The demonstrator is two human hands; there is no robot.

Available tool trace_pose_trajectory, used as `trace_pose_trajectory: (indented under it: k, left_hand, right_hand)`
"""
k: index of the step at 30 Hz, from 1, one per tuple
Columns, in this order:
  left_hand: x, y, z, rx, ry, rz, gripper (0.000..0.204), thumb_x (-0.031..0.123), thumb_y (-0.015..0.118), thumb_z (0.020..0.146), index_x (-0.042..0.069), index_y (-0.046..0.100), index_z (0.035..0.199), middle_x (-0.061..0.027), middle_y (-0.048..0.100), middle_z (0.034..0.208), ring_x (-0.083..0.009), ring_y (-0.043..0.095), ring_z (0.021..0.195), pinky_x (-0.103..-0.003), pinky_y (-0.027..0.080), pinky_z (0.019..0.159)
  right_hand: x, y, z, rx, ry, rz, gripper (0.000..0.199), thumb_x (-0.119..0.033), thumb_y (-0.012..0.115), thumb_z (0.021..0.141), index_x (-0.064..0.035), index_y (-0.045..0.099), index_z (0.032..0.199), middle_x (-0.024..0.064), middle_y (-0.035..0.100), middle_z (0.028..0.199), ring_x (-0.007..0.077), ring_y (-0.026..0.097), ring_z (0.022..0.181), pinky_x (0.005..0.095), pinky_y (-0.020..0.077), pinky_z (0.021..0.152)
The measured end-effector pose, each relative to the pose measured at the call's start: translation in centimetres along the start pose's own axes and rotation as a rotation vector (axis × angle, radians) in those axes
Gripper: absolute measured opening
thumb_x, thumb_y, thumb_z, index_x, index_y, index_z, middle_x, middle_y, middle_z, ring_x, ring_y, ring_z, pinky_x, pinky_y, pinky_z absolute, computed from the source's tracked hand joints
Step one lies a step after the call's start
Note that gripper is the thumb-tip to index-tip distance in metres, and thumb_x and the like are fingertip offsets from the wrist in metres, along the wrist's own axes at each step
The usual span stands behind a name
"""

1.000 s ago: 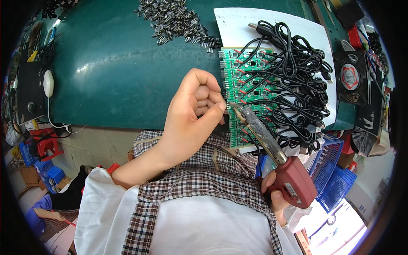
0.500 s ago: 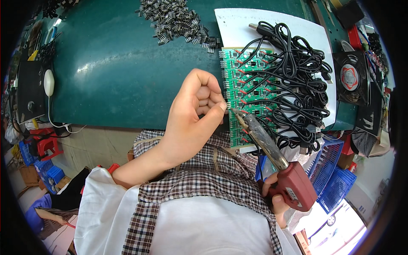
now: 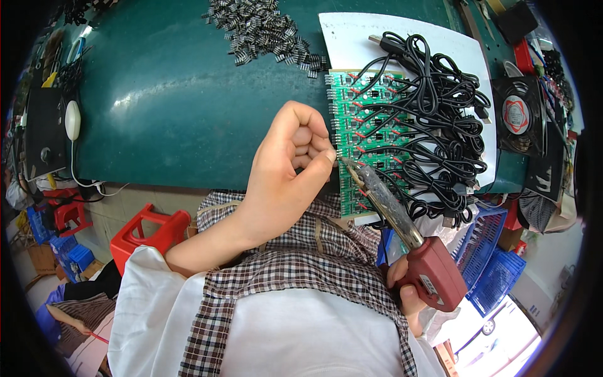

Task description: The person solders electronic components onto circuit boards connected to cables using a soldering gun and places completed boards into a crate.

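Note:
My right hand (image 3: 409,294) grips the dark red handle of a soldering iron (image 3: 392,207). The iron's tip points up and left, close to the left edge of a green circuit board panel (image 3: 347,113). At that same edge my left hand (image 3: 286,160) is closed, fingers curled in and thumb bent toward the pins. Whatever is between its fingertips is hidden. Rows of metal pins stick out along the panel's left side. Black cables (image 3: 440,125) run from the boards and lie in coiled bundles to the right, several with USB plugs.
Under the panel and cables lies a white sheet (image 3: 339,38) on the green tabletop (image 3: 169,113). A heap of small black pin connectors (image 3: 264,34) is at the back. A fan (image 3: 518,113) stands right, blue baskets (image 3: 496,276) below it. A red stool (image 3: 147,232) and a person (image 3: 81,314) are lower left.
The soldering iron's tip has shifted slightly up and left. My left hand has stayed nearly still. More of the red stool shows beside my left arm, and the person behind has moved a little.

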State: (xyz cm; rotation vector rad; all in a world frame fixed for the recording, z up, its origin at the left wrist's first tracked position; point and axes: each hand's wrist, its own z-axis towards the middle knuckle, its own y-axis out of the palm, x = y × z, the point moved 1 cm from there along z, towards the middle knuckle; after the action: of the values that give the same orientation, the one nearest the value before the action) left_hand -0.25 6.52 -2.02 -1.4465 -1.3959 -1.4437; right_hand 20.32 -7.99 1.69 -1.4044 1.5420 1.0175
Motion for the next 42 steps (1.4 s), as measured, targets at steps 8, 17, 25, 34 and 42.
trace_pose_trajectory:
  k: [8,17,25,34,42]
  left_hand:
    - [0.7,-0.1,-0.2,0.039,-0.093,-0.092,0.021,-0.001,0.052,0.081,0.002,0.041,0.098,-0.0055,0.052,0.08,-0.0073,0.052,0.068,-0.021,0.044,0.059]
    - [3.6,-7.9,4.4,0.423,0.234,1.098,0.022,0.008,0.062,0.074,-0.001,0.052,0.091,-0.0132,0.054,0.076,-0.0244,0.054,0.064,-0.034,0.044,0.061]
    - [3.6,-7.5,5.1,0.341,0.332,1.312,0.013,0.011,0.061,0.075,0.001,0.054,0.081,-0.0109,0.055,0.077,-0.03,0.055,0.071,-0.037,0.043,0.062]
    - [3.9,-8.3,4.9,0.23,0.455,1.312,0.013,0.012,0.06,0.075,0.001,0.053,0.076,-0.0123,0.054,0.076,-0.0322,0.054,0.071,-0.039,0.043,0.061]
    - [2.6,-6.2,1.9,0.269,0.102,0.352,0.007,0.001,0.056,0.079,-0.001,0.059,0.085,-0.0068,0.06,0.068,-0.008,0.056,0.056,-0.021,0.045,0.054]
  right_hand:
    - [-0.3,0.5,-0.4,0.154,-0.121,-0.014,0.062,-0.041,0.067,0.071,0.0068,0.044,0.103,0.011,0.054,0.08,0.0138,0.045,0.047,0.0235,0.0348,0.041]
    - [0.0,0.9,-0.3,0.196,-0.039,-0.031,0.063,-0.049,0.065,0.07,0.0037,0.05,0.101,0.0081,0.054,0.09,0.0132,0.051,0.053,0.0231,0.0314,0.049]
    - [0.7,0.7,0.0,0.196,-0.238,-0.006,0.072,-0.04,0.066,0.075,0.009,0.033,0.115,0.0145,0.053,0.086,0.014,0.044,0.041,0.0222,0.0321,0.035]
    - [0.2,0.9,-0.7,0.203,-0.084,-0.038,0.064,-0.049,0.062,0.072,0.0038,0.047,0.103,0.0084,0.053,0.092,0.013,0.05,0.054,0.0237,0.0318,0.048]
    - [0.6,0.9,-0.3,0.202,-0.083,-0.01,0.065,-0.05,0.063,0.071,0.0038,0.047,0.104,0.0078,0.053,0.092,0.0128,0.05,0.055,0.0232,0.0312,0.048]
